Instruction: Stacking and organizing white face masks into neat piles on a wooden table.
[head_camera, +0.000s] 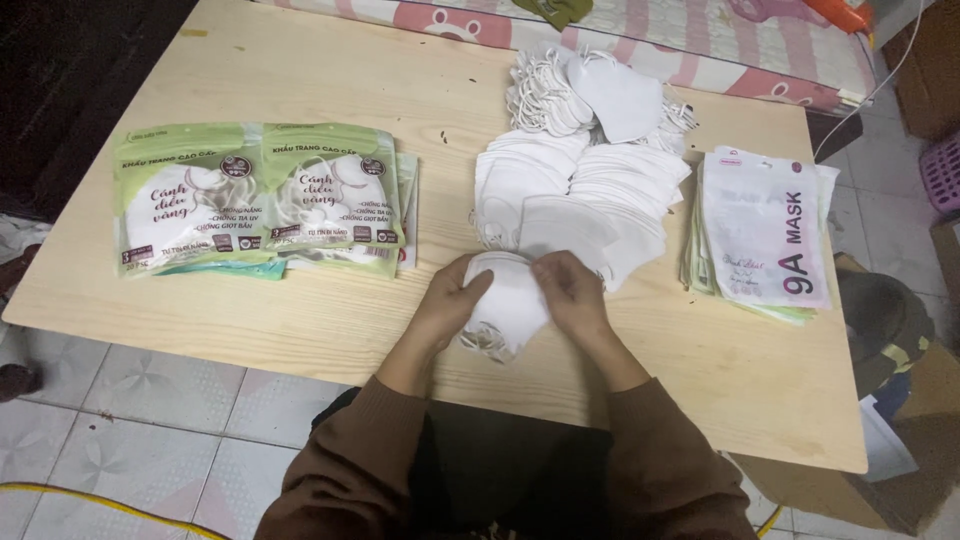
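Both hands closed on a small stack of white masks (510, 300) at the tabletop's (330, 330) near edge: left hand (450, 298) and right hand (575, 292) pinched opposite sides, apparently squaring them. Loose mask pile (580, 190) lay just behind; filled green packets (260, 195) left, empty pouches (765, 240) right.

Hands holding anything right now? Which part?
Both hold a small stack of white face masks: left hand on its left edge, right hand on its right edge; ear loops hang below.

Wooden table (300, 80) bearing masks (580, 190) (probably stacked), packets (260, 195).
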